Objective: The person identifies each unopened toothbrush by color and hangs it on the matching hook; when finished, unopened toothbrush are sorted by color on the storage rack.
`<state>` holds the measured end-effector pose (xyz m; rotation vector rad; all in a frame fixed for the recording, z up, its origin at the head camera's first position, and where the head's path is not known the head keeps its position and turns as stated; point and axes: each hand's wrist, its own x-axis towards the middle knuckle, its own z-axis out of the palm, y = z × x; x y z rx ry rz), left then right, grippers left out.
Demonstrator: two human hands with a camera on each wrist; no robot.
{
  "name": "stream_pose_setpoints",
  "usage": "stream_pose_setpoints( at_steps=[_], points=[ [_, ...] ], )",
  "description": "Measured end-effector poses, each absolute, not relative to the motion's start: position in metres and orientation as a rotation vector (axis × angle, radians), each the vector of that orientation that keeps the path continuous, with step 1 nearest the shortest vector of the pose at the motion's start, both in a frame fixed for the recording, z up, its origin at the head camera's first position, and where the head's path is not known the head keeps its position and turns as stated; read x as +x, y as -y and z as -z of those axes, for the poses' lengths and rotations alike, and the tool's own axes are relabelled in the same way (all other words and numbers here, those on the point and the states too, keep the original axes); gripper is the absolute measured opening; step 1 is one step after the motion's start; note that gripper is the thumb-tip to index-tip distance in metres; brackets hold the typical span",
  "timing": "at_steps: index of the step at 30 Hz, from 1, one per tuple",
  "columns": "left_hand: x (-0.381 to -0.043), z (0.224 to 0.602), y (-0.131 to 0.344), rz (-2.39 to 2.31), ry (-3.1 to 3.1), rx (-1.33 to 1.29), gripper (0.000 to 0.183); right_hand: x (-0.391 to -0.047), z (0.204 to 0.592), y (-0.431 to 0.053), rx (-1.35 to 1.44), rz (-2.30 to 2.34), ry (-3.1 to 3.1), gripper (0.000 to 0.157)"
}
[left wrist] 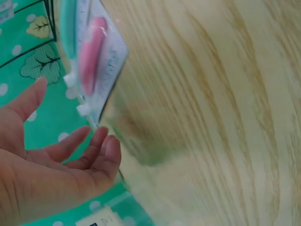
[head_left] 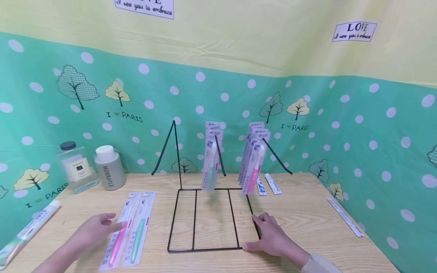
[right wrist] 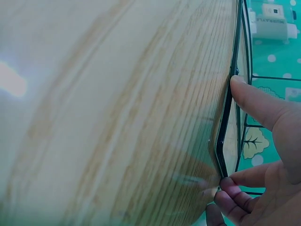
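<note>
A black wire display rack (head_left: 211, 250) with three sloping arms stands on the table. My right hand (head_left: 273, 239) holds its base at the front right corner; the thumb (right wrist: 244, 89) lies against the rod in the right wrist view. My left hand (head_left: 90, 231) hovers over the left edge of a packaged pink toothbrush (head_left: 117, 242), fingers loosely bent and nothing gripped. Beside that pack lies a packaged green toothbrush (head_left: 137, 240). Several packs hang on the rack's right arm, a pink toothbrush (head_left: 253, 178) in front. A green toothbrush pack (head_left: 210, 170) fronts those on the middle arm.
A glass bottle (head_left: 78, 170) and a grey bottle (head_left: 110, 172) stand at the back left. Two small tubes (head_left: 273, 184) lie behind the rack. A long white packet (head_left: 345, 218) lies at the right edge, a long tube (head_left: 29, 231) at the left. Patterned cloth surrounds the table.
</note>
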<state>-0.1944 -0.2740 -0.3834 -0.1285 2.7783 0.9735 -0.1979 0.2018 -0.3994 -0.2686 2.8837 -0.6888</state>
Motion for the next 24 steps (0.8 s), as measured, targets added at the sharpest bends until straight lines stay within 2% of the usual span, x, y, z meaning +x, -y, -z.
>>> stream_pose_setpoints(
  at_steps=[7, 14, 24],
  points=[
    [-0.203, 0.395, 0.278, -0.839, -2.845, -0.095, 0.093, -0.198, 0.399, -0.202, -0.264, 0.689, -2.883, 0.105],
    [-0.210, 0.395, 0.274, -0.883, -2.819, -0.176, 0.088, -0.197, 0.399, -0.203, -0.268, 0.694, -2.886, 0.106],
    [-0.213, 0.389, 0.266, -0.917, -2.770, -0.254, 0.059, -0.195, 0.398, -0.203, -0.302, 0.715, -2.891, 0.104]
  ],
)
